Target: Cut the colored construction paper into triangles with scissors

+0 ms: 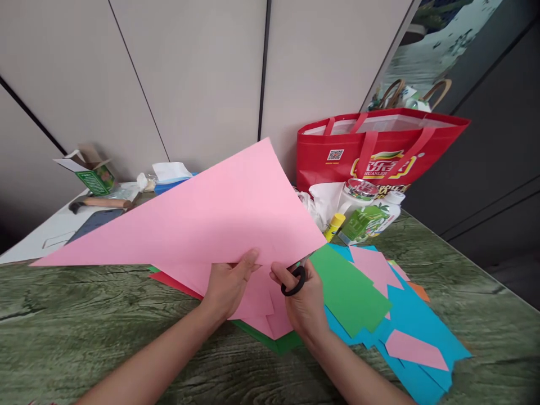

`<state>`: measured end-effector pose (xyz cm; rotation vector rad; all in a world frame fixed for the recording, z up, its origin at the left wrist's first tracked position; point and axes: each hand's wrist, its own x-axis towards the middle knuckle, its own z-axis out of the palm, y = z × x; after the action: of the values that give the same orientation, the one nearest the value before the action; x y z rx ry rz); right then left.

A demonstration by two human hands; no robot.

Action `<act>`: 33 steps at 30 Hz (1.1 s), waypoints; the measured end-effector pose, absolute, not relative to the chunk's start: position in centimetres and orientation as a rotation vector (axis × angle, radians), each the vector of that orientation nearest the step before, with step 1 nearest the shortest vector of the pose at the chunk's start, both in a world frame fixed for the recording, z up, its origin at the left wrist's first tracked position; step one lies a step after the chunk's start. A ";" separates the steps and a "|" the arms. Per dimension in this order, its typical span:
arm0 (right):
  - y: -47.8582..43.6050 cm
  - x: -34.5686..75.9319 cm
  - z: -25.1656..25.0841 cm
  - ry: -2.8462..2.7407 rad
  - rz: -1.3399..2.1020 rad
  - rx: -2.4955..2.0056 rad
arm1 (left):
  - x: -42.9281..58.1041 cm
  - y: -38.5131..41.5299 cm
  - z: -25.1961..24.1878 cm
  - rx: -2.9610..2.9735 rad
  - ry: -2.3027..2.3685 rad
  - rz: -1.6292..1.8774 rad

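Note:
A large pink sheet of paper (211, 219), roughly triangular, is raised above the table. My left hand (230, 287) pinches its lower edge, thumb on top and the other fingers underneath. Close by on the right, my right hand (306, 304) grips a pair of scissors (294, 281) with black handles. The blades are at the sheet's lower right edge, mostly hidden by the paper, so I cannot tell how far apart they are. Below both hands lie more pink sheets (257, 301), with green and red paper under them.
Green paper (354, 292), blue paper (413, 315) and pink scraps (415, 350) lie on the right. Behind them stand a glue stick (334, 226), a green carton (363, 223), a white bottle (390, 211) and a red bag (329, 149). A hammer (105, 203) lies at the left.

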<state>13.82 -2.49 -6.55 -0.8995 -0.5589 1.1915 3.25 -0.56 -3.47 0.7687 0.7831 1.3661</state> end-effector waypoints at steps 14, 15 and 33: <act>-3.0 14.0 -6.4 -0.751 1.272 -0.902 | -1.2 1.8 0.5 0.936 0.804 1.333; -3.3 13.9 -6.3 -0.842 1.326 -0.884 | -1.6 1.9 0.8 0.948 0.811 1.320; -4.5 13.7 -5.7 -1.166 1.736 -0.800 | -2.6 1.6 1.3 0.990 0.943 1.241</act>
<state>13.71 -4.48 -5.74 -0.8002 -1.1655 1.7360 -2.61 1.55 1.33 0.9902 0.9434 1.2413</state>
